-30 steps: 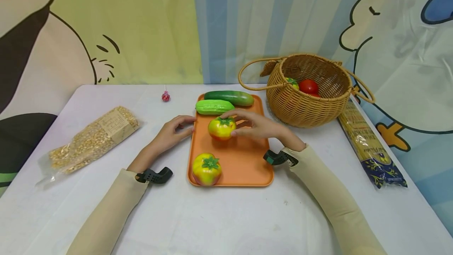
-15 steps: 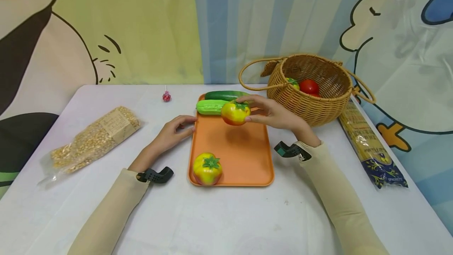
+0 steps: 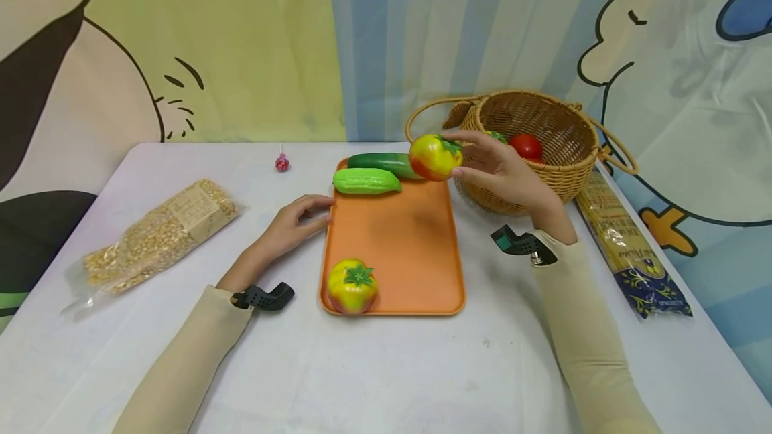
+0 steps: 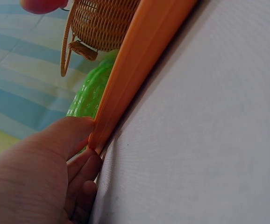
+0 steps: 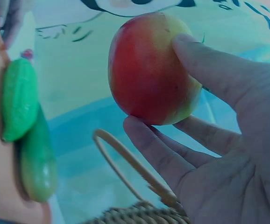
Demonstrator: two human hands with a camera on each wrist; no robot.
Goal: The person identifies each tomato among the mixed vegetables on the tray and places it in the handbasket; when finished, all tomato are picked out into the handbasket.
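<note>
My right hand (image 3: 503, 169) holds a yellow-and-red tomato (image 3: 433, 158) with a green leafy top between thumb and fingers. The tomato is in the air near the tray's far right corner, left of the wicker basket (image 3: 519, 186). In the right wrist view its red underside shows. My left hand (image 3: 295, 226) touches the left rim of the orange tray (image 3: 416, 266) with thumb and fingertips; the left wrist view shows them at the tray's side wall (image 4: 125, 79). Another yellow-red tomato (image 3: 352, 286) sits in the near left corner. A light green bumpy gourd (image 3: 365, 181) and a dark green cucumber (image 3: 386, 164) lie at the far end.
A red tomato (image 3: 527, 147) and other produce, partly hidden, lie in the basket. A spaghetti packet (image 3: 633, 246) lies along the right edge. At left is a bag of corn kernels (image 3: 159, 236); a wrapped lollipop (image 3: 282, 163) lies at the back. A printed cloth hangs behind.
The right hand has lifted the tomato from over the tray's middle and carried it up, back and right towards the basket. The left hand has stayed at the tray's rim.
</note>
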